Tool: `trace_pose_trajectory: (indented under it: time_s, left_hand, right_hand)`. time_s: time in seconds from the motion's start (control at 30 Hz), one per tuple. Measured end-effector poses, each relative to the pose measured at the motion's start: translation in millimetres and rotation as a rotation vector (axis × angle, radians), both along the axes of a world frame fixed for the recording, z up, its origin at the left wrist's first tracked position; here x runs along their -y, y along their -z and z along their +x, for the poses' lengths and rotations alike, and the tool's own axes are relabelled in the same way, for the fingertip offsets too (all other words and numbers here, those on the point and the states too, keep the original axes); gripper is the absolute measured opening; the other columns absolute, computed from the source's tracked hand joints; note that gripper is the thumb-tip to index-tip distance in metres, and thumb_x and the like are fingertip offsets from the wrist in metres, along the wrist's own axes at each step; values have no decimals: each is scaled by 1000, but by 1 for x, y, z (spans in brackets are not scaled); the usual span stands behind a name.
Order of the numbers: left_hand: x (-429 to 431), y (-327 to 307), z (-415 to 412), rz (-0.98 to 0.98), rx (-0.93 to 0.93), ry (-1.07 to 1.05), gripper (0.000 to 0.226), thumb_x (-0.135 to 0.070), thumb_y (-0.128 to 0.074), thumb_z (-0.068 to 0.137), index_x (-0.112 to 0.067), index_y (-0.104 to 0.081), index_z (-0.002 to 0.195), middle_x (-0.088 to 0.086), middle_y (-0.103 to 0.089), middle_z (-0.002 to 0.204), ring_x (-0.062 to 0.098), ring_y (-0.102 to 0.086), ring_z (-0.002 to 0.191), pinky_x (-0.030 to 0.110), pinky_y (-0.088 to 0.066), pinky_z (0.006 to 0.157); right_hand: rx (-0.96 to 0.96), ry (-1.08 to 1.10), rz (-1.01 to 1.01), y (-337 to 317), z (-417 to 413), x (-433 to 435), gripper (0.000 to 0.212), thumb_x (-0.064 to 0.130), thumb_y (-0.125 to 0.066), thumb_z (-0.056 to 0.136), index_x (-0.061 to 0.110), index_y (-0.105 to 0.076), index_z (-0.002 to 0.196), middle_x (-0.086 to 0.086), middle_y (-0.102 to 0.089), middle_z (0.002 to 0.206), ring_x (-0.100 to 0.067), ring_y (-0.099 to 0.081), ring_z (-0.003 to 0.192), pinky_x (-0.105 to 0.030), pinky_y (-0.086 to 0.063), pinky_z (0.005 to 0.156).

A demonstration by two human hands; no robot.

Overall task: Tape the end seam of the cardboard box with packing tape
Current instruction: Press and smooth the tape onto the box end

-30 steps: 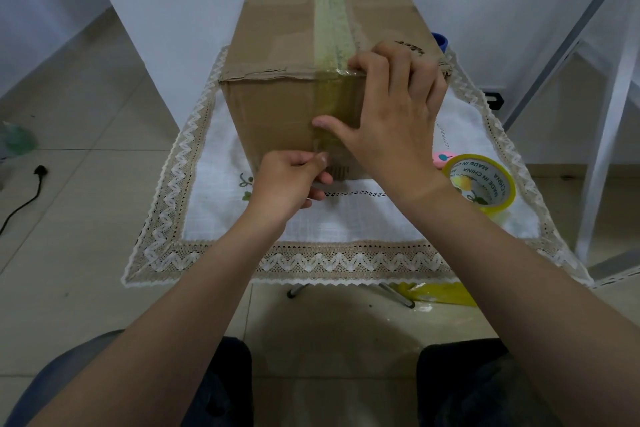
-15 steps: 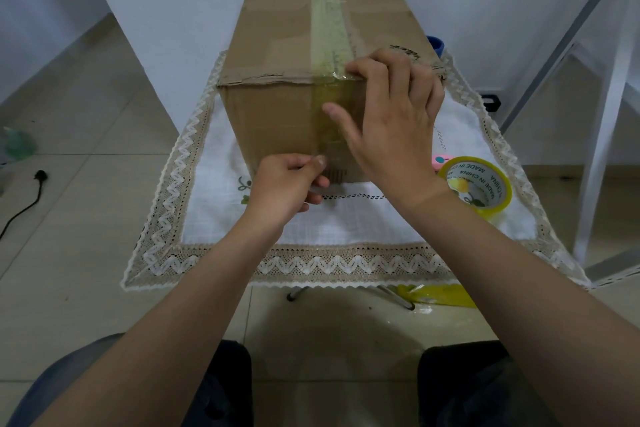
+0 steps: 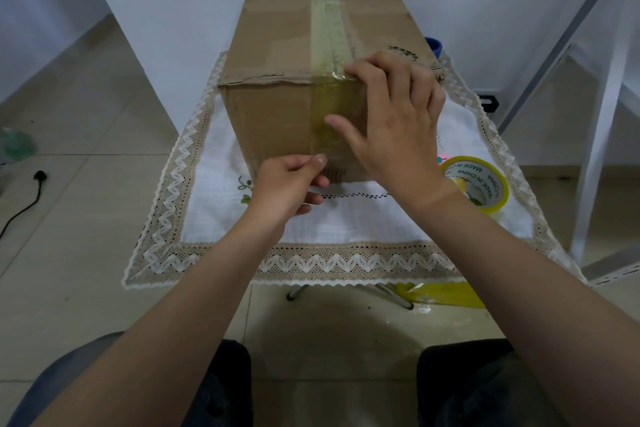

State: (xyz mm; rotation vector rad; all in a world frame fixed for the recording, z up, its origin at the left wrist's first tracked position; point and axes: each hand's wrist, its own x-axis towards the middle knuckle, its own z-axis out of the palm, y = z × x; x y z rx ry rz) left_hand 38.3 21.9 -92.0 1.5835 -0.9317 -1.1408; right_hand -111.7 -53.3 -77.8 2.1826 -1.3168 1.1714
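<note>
Head view: one camera looks forward and down over both forearms.
Cardboard box [image 3: 277, 28]: stands on the surface with one short end facing the person and its length running away toward a white wall. The top flaps are closed. The near top edge is ragged on its left part.
Tape strip [image 3: 330, 104]: a clear yellowish band lies along the centre seam of the box top. It folds over the near top edge and runs down the middle of the near end face to its lower part.
Left hand [image 3: 287, 187]: low at the near end face. Thumb and forefinger pinch the lower end of the tape strip, and the other fingers are curled beneath.
Right hand [image 3: 398, 125]: laid over the near top edge, just right of the tape strip. The fingers rest on the box top. The thumb [image 3: 337, 123] stretches left, its tip pressing the tape strip about midway down the face. It grasps nothing.
Tape roll [image 3: 500, 199]: a yellow roll with a printed core lies on the cloth right of the box, near the right wrist and apart from the box.
Cloth [image 3: 346, 222]: white with lace edging. It covers the surface and carries the box and the roll.
Surface [image 3: 298, 291]: only metal legs show, below the near edge of the cloth.
Blue object [image 3: 434, 45]: mostly hidden behind the far right side of the box; what it is cannot be told.
Floor [image 3: 86, 218]: pale tiles. A black plug [image 3: 40, 175] with its cord lies at the left. Crumpled yellow film [image 3: 446, 293] lies beneath the surface at the right.
</note>
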Motion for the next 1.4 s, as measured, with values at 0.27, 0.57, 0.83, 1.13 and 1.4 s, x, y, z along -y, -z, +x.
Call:
trace_pose_trajectory:
  time_s: [0.27, 0.57, 0.83, 1.13, 1.4]
  left_hand:
    - [-1, 1, -4, -31, -38, -86, 9, -31, -71, 95, -28, -74, 87, -9, -71, 63, 7, -60, 45, 24, -52, 55]
    - [2, 2, -4, -3, -66, -92, 8, -32, -73, 94, -25, -76, 91, -9, -71, 62, 6, -59, 46, 22, -51, 53]
    - [4, 7, -5, -80, 82, -126, 14, -37, -71, 94, -30, -75, 84, -10, -71, 60, 5, -61, 47, 23, -51, 56]
    - [4, 8, -5, -129, 131, -122, 14, -37, -70, 95, -31, -74, 84, -9, -71, 58, 5, -62, 47, 15, -46, 48]
    - [5, 7, -3, -131, 124, -95, 14, -34, -70, 96, -34, -72, 81, -8, -71, 58, 6, -62, 46, 16, -46, 48]
  right_hand:
    - [-50, -27, 25, 3, -9, 5, 77, 63, -72, 78, 29, -50, 143, -5, -50, 143, -25, -30, 129, -49, -29, 112]
    - [-44, -56, 31, 2, -14, 4, 70, 58, -70, 85, 30, -49, 146, -3, -49, 146, -27, -33, 133, -46, -25, 115]
    - [-6, -43, 22, 5, -10, 4, 60, 47, -66, 91, 30, -51, 146, -8, -50, 145, -27, -34, 132, -49, -30, 112]
    - [-69, -36, 4, 6, -16, 6, 75, 61, -67, 85, 29, -47, 150, -9, -46, 147, -29, -33, 134, -49, -27, 116]
    - [-274, 9, -1, 20, -23, 15, 117, 68, -78, 66, 27, -22, 160, -5, -13, 155, -29, -13, 151, -50, 0, 126]
